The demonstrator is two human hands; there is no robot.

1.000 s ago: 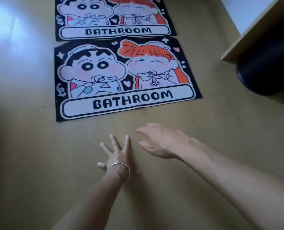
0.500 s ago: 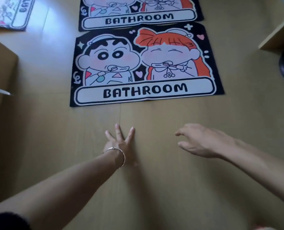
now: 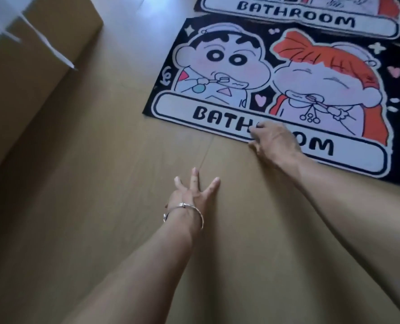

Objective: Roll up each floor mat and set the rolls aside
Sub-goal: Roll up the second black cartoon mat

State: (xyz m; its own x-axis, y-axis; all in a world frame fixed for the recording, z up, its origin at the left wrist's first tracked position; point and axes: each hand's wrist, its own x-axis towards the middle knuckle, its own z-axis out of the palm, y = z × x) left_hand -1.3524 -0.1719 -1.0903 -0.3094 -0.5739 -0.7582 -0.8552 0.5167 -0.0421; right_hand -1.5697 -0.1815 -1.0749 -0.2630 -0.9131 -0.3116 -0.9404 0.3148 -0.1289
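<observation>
Wooden floor (image 3: pixel 100 218) fills the view, pale brown, with a seam line running up towards the mats. Cardboard box (image 3: pixel 30 73) stands at the upper left, its flap edges catching light.

Near mat (image 3: pixel 220 73) lies flat and unrolled on the floor at centre right, black-bordered, with two cartoon figures and a "BATHROOM" panel. Far mat (image 3: pixel 311 17) of the same print lies flat just beyond it, cut off by the top edge.

Right hand (image 3: pixel 276 142) rests across the near mat's front edge; fingers (image 3: pixel 264 126) bent on top of the lettering, thumb at the edge. Whether the edge is actually gripped cannot be told.

Left hand (image 3: pixel 194 192) is on bare floor, apart from the mat, fingers (image 3: pixel 195 176) splayed straight, grasping nothing. Silver bracelet (image 3: pixel 185 206) circles that wrist.
</observation>
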